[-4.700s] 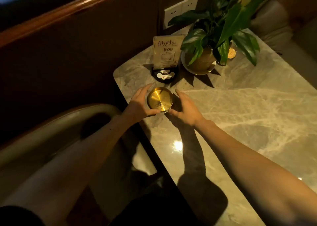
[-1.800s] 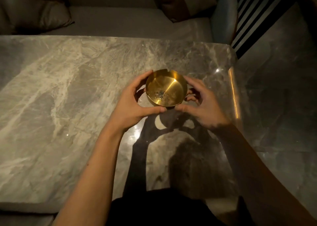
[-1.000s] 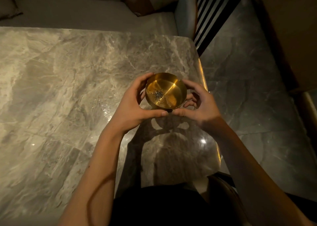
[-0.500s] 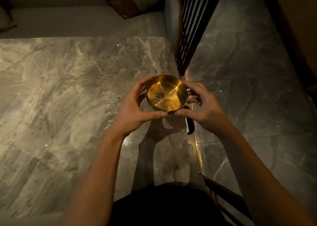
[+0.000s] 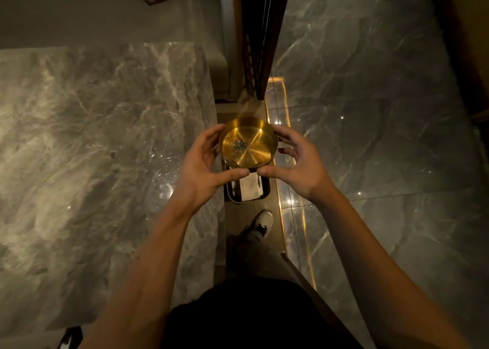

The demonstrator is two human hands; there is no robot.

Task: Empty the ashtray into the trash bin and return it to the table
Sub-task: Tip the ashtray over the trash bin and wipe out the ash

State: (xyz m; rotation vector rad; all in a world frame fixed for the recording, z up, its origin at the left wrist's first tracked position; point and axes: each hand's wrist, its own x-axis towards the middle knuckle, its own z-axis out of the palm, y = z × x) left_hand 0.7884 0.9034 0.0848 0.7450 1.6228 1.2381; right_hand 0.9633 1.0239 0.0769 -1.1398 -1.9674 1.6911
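A round gold ashtray (image 5: 258,139) with a small patch of grey ash in its middle is held level between both hands. My left hand (image 5: 203,160) grips its left rim and my right hand (image 5: 296,163) grips its right rim, thumbs nearly touching under the near edge. The ashtray hangs past the right edge of the marble table (image 5: 100,142), directly above a small dark trash bin (image 5: 247,190) on the floor. The ashtray and hands hide most of the bin; pale paper shows inside it.
A cushioned bench (image 5: 105,12) runs behind the table. A dark slatted partition (image 5: 256,44) stands beyond the bin. A lit gold strip (image 5: 280,137) edges the polished stone floor (image 5: 370,110) on the right. My shoe (image 5: 260,221) is on the floor below the bin.
I have turned right and carried the ashtray off the table's right edge until it hangs over the trash bin, which has come into view. Both hands keep their grip.
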